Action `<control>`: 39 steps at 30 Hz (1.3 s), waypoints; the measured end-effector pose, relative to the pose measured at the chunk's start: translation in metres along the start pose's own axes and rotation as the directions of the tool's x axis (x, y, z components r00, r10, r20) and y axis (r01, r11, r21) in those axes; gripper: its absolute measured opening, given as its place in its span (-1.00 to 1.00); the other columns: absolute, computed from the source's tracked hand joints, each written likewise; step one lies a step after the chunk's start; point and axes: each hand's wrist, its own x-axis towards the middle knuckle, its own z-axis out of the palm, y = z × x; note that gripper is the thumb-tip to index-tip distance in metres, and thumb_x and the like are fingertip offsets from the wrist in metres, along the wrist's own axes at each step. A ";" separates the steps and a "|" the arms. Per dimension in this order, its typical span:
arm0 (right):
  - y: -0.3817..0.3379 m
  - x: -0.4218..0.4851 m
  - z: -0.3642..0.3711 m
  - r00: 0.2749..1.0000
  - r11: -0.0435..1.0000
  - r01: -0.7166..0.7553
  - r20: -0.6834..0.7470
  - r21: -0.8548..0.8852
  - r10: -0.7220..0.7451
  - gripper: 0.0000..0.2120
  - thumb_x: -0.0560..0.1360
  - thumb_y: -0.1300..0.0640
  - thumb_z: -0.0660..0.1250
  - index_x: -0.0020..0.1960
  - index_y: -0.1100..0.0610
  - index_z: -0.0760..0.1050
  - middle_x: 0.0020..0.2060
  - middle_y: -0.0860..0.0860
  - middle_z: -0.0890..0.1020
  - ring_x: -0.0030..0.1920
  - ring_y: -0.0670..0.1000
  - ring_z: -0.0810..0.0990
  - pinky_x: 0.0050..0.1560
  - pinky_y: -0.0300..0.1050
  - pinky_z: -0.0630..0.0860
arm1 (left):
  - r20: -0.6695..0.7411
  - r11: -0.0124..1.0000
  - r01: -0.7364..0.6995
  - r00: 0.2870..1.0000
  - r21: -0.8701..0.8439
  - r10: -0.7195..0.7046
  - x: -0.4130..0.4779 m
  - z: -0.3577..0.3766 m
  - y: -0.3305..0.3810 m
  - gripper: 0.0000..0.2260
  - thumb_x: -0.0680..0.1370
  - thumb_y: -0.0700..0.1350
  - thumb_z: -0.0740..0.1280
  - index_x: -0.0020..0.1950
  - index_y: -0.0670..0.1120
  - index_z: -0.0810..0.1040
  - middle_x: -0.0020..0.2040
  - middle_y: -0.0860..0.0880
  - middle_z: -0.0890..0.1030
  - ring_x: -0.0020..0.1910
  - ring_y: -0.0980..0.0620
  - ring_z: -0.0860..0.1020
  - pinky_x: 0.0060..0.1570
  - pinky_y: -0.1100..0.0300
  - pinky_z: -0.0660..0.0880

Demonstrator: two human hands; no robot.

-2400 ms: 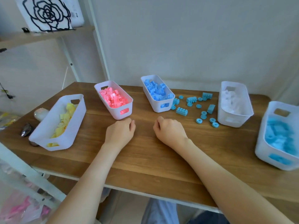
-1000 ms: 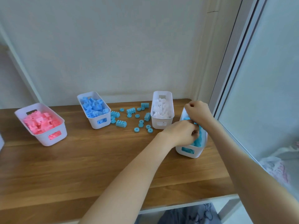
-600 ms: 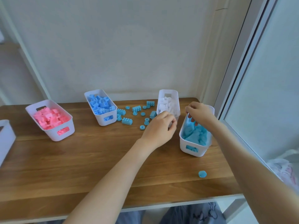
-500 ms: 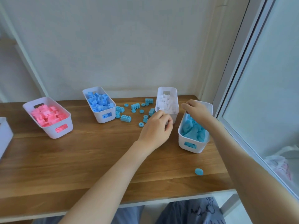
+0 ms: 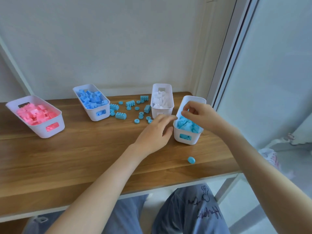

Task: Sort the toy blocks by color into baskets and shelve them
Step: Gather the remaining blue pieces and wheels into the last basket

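A white basket of cyan blocks [image 5: 187, 138] stands at the table's right end. My right hand [image 5: 200, 115] hovers over it with fingers curled; I cannot see whether it holds a block. My left hand [image 5: 155, 132] lies beside the basket's left wall, its relaxed fingers reaching to the rim. Several loose cyan blocks and rings [image 5: 120, 115] are scattered between the basket of blue blocks [image 5: 99, 115] and the basket of white blocks [image 5: 169, 92]. One round cyan piece [image 5: 191, 160] lies alone near the front edge. A basket of pink blocks [image 5: 42, 130] stands far left.
The wooden table [image 5: 76, 157] ends just right of the cyan basket, beside a window frame [image 5: 224, 68]. A wall runs close behind the baskets. A slanted shelf post [image 5: 15, 68] rises at the left. My knees show below the front edge.
My left hand has dropped from beside the white-block basket to the cyan basket's left wall and its fingers have loosened. My right hand stays over the cyan basket.
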 end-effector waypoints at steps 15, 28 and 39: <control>0.036 -0.100 0.025 0.878 0.860 0.459 0.261 -0.224 -0.401 -0.79 0.51 -0.04 0.32 0.10 -0.08 0.39 -0.06 -0.30 0.28 0.01 -0.36 0.29 -0.08 -0.47 0.30 | 0.005 0.968 0.106 0.994 0.228 -0.110 -0.008 0.002 0.012 -0.80 0.55 -0.02 0.33 0.04 -0.01 0.33 0.14 0.04 0.45 -0.09 0.16 0.45 -0.35 0.41 0.31; -0.025 -0.034 0.018 0.986 0.988 0.145 -0.081 -0.057 -0.149 -0.85 0.57 0.16 0.25 0.08 0.11 0.55 -0.03 -0.06 0.58 -0.12 -0.15 0.44 -0.21 -0.47 0.35 | -0.009 0.949 0.206 0.978 0.238 -0.210 -0.012 -0.004 0.009 -0.82 0.59 -0.14 0.24 0.18 -0.03 0.48 0.10 0.00 0.59 -0.01 0.09 0.56 -0.17 0.29 0.49; -0.014 0.027 0.035 0.965 0.939 0.077 0.262 -0.334 0.014 -0.82 0.47 0.18 0.37 -0.07 0.03 0.35 0.00 0.01 0.49 -0.13 0.00 0.45 -0.30 -0.34 0.34 | 0.050 0.963 0.184 0.979 0.195 -0.197 -0.021 -0.021 -0.013 -0.64 0.57 -0.19 0.20 0.35 0.04 0.46 0.21 -0.06 0.55 0.15 0.02 0.50 0.03 0.13 0.52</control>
